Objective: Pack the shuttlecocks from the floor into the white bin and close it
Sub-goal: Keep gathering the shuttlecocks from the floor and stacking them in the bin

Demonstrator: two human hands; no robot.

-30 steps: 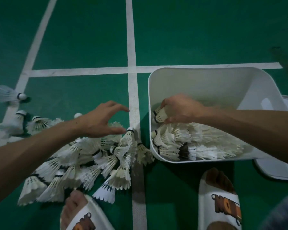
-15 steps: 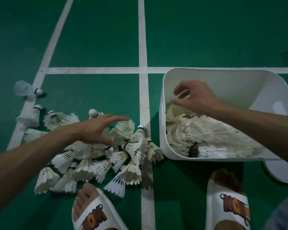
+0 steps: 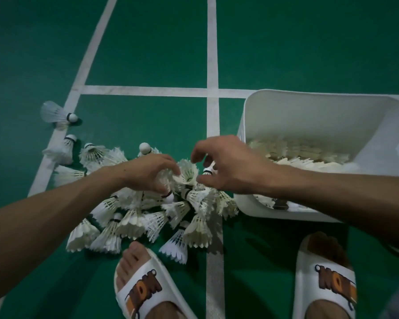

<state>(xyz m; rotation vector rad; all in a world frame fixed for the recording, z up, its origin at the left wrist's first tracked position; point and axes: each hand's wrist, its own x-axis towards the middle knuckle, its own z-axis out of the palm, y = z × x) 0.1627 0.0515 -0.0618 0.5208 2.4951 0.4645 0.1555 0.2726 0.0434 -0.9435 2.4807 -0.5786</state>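
A heap of white feather shuttlecocks [image 3: 134, 222] lies on the green floor in front of my feet. To its right stands the white bin [image 3: 309, 94], lidless, with several shuttlecocks [image 3: 297, 153] inside. My left hand [image 3: 145, 171] rests on top of the heap, fingers curled down around a shuttlecock's feathers. My right hand [image 3: 230, 166] hovers over the heap's right side, just left of the bin wall. Its fingers are spread around a black-banded shuttlecock [image 3: 208, 172] without closing on it.
Two stray shuttlecocks [image 3: 55, 112] [image 3: 62, 148] lie at the far left on a white court line [image 3: 212, 65]. My feet in white sandals [image 3: 145, 291] [image 3: 327, 279] stand close below the heap and the bin.
My right hand has left the bin and swung left over the heap. My left hand has dropped onto the shuttlecocks and curled its fingers.
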